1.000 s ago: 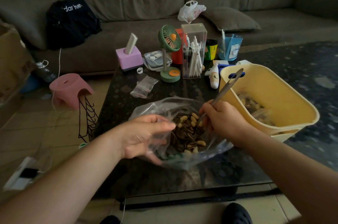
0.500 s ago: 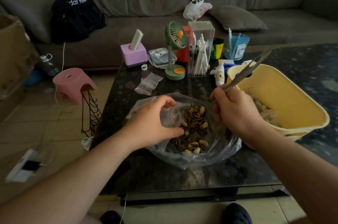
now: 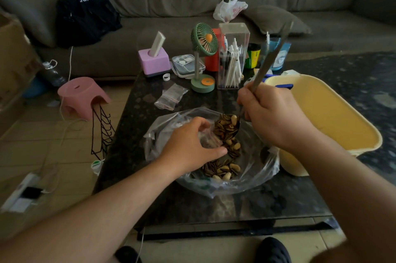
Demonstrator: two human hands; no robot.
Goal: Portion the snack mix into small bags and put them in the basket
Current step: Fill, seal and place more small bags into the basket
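Note:
A big clear plastic bag [image 3: 255,179] of snack mix [image 3: 222,168], striped seeds and pale nuts, lies open on the dark table [image 3: 192,209]. My left hand [image 3: 188,149] holds a small clear bag [image 3: 205,140] open inside it. My right hand [image 3: 272,117] grips a long metal spoon [image 3: 267,61] by its handle; the spoon's bowl, heaped with mix [image 3: 226,126], tilts at the small bag's mouth. The yellow basket [image 3: 334,112] stands to the right, its contents hidden behind my hand.
Spare small zip bags [image 3: 171,96] lie beyond the big bag. Behind them stand a green desk fan [image 3: 203,56], a clear pen box [image 3: 232,56], a pink box [image 3: 153,63] and cups. A pink stool [image 3: 82,96] and wire rack [image 3: 101,132] are left of the table.
My right hand has lifted the spoon out of the mix with a full scoop and swung the handle more upright. My left hand has closed round the small bag.

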